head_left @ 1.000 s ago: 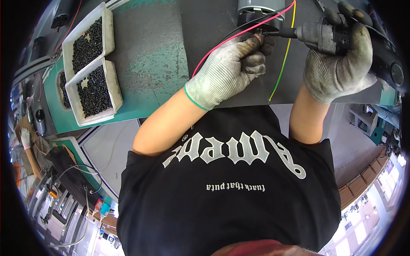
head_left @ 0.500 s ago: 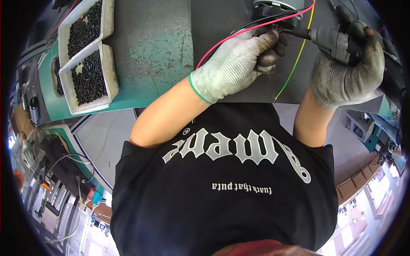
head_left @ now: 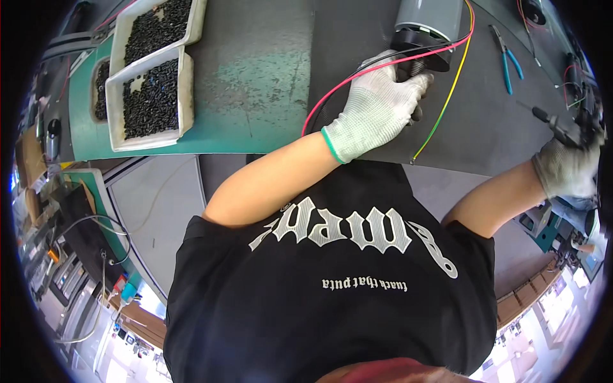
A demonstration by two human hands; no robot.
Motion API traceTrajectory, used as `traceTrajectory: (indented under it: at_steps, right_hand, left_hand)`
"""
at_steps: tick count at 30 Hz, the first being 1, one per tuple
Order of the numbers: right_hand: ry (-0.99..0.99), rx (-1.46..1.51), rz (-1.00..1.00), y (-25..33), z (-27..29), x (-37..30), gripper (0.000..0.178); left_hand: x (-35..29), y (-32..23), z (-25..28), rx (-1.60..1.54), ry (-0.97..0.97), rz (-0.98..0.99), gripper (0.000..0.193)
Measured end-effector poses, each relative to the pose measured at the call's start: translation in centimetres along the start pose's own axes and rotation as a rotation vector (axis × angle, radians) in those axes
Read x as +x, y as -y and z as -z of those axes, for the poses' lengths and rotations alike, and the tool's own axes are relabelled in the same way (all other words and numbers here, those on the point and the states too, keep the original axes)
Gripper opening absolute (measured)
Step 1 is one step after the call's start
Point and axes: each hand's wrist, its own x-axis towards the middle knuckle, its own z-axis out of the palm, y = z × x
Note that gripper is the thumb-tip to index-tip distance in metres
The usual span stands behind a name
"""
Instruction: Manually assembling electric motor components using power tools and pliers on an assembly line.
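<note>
My left hand (head_left: 382,107), in a pale knit glove, is closed at the black end of a grey cylindrical motor (head_left: 431,18). A ridged metal shaft shows beside its thumb; the fingertips are partly hidden. Red and black wires (head_left: 383,65) pass over this hand, and a yellow-green wire (head_left: 445,102) hangs down to its right. At the far right my right hand (head_left: 567,167), gloved too, is closed around a dark power screwdriver (head_left: 563,133) whose bit points left. Its grip is partly hidden near the picture's rim.
Two white bins (head_left: 184,96) of small black parts stand at the left on the green mat (head_left: 236,96). Blue-handled pliers (head_left: 509,64) lie on the dark mat right of the motor. More wires and dark parts (head_left: 570,76) are at the far right edge.
My right hand has drawn the power screwdriver away from the motor, to the right and down. The left hand stays by the motor's end; more of the motor and the pliers now show.
</note>
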Motion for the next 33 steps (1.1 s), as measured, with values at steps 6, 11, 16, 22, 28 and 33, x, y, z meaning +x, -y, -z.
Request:
traceTrajectory:
  at_steps: [6, 11, 16, 22, 28, 33]
  right_hand:
    - [-0.345, -0.218, -0.21, 2.7, -2.8, -4.2, 0.068]
    - [0.568, 0.123, -0.28, 2.2, -8.9, -6.8, 0.071]
    - [0.736, 0.178, -0.19, -0.1, -11.6, -9.3, 0.057]
    - [0.69, 0.236, -0.229, 0.7, -11.6, -9.1, 0.055]
    - [0.654, 0.27, -0.228, 0.2, -11.8, -9.7, 0.055]
    - [0.669, 0.253, -0.251, 0.2, -11.6, -9.7, 0.055]
  left_hand:
    - [-5.8, -2.7, 5.0, 0.493, 0.58, -0.349, 0.025]
    - [-11.2, -8.1, 17.6, 1.195, -0.412, -0.598, 0.026]
    - [-11.0, -8.7, 37.2, 1.475, -1.146, 0.043, 0.031]
    - [-9.0, -6.9, 46.3, 1.419, -1.101, 0.179, 0.031]
    - [-8.0, -6.9, 49.0, 1.575, -1.011, 0.134, 0.029]
    - [-7.7, -8.0, 47.1, 1.578, -0.942, 0.113, 0.029]
